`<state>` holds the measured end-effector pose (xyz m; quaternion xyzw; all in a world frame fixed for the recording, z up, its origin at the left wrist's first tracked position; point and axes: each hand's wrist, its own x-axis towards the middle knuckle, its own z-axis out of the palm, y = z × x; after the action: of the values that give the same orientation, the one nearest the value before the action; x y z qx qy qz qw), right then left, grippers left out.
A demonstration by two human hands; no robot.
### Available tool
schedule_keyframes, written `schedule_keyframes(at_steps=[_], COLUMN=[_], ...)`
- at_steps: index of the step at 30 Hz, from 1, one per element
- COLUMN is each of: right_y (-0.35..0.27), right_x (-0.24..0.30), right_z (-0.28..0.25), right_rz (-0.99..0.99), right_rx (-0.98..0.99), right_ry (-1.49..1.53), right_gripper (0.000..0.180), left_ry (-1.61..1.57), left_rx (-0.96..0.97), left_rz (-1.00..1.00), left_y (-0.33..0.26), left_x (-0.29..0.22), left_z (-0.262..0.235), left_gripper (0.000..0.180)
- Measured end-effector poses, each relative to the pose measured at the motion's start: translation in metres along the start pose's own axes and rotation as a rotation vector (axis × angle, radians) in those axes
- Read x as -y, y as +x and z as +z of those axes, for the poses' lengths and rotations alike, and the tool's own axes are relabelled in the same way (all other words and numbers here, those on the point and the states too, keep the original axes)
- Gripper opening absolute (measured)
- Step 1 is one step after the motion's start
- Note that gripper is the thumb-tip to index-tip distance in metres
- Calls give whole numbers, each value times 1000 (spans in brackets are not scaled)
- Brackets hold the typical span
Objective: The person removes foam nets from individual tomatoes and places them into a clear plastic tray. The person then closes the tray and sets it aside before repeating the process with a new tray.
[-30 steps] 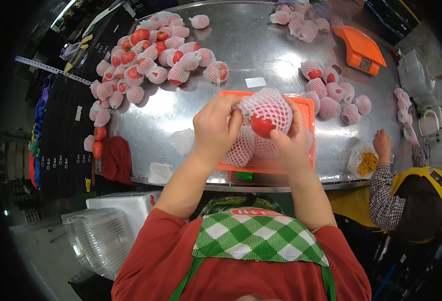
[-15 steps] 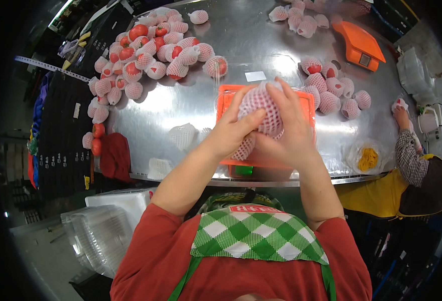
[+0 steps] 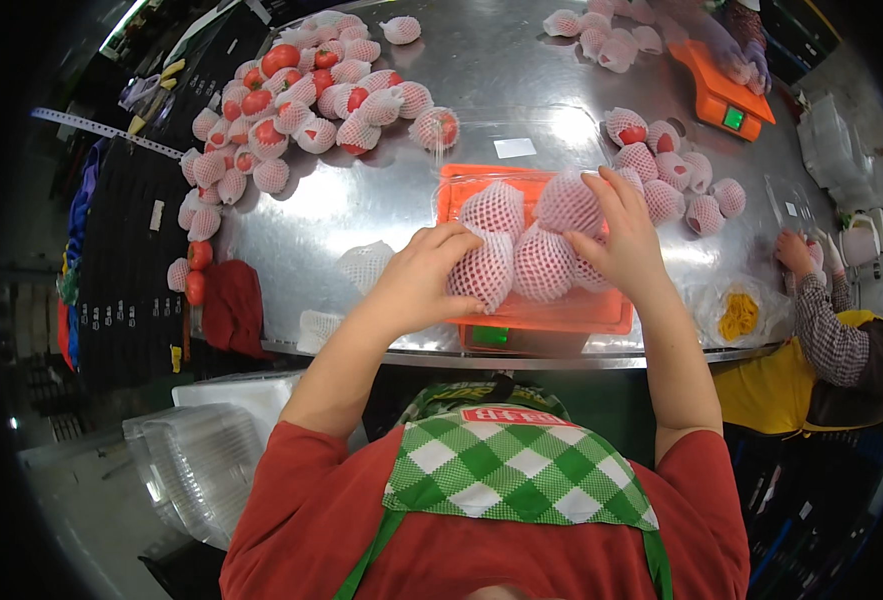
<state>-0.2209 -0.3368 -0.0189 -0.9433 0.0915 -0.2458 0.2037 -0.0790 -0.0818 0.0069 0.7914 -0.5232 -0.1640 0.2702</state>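
Observation:
An orange scale [image 3: 448,200] with a green-lit display lies in front of me. On it is a clear plastic box, its lid [image 3: 471,128] laid back on the far side, with several tomatoes in pink-white foam nets inside. My left hand [image 3: 419,275] curls its fingers round the near left netted tomato [image 3: 484,272]. With thumb and fingers, my right hand [image 3: 623,235] grips the far right netted tomato [image 3: 567,203]. Beside that one sits another netted tomato [image 3: 543,263], with more partly hidden by my right hand.
Many tomatoes, mostly netted, pile up at the far left [image 3: 311,100]; another netted group [image 3: 661,170] lies right. Empty foam nets [image 3: 365,266] are near my left forearm. A co-worker's gloved hand is over a second orange scale [image 3: 716,90]. Another person's hand [image 3: 793,252] works at the right edge.
My hands have parted and come down from above the box to the netted tomatoes in it. A co-worker's gloved hand has appeared at the far scale, whose display is now lit green.

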Motion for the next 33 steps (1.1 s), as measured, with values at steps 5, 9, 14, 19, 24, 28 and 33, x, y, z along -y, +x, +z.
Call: schedule_keyframes(at_steps=[5, 9, 14, 19, 24, 28, 33], right_y=[-3, 6, 48, 61, 70, 60, 43], right_x=[28, 25, 49, 45, 43, 45, 25], right_z=[-7, 0, 13, 56, 42, 33, 27], right_rz=[-218, -147, -283, -532, -504, -369, -267], right_rx=[179, 350, 364, 495, 593, 547, 330], right_ry=[59, -80, -3, -97, -148, -153, 92], right_gripper=[46, 36, 40, 49, 49, 46, 46], left_ry=[14, 94, 31, 2, -41, -13, 116], left_rx=[-26, -32, -59, -70, -57, -93, -307], left_rz=[-14, -25, -35, -28, -91, -162, 152], left_y=[-2, 0, -3, -4, -7, -10, -7], left_x=[1, -6, 0, 5, 3, -3, -8], left_z=[9, 11, 13, 14, 12, 16, 19], left_gripper=[69, 66, 65, 63, 60, 58, 47])
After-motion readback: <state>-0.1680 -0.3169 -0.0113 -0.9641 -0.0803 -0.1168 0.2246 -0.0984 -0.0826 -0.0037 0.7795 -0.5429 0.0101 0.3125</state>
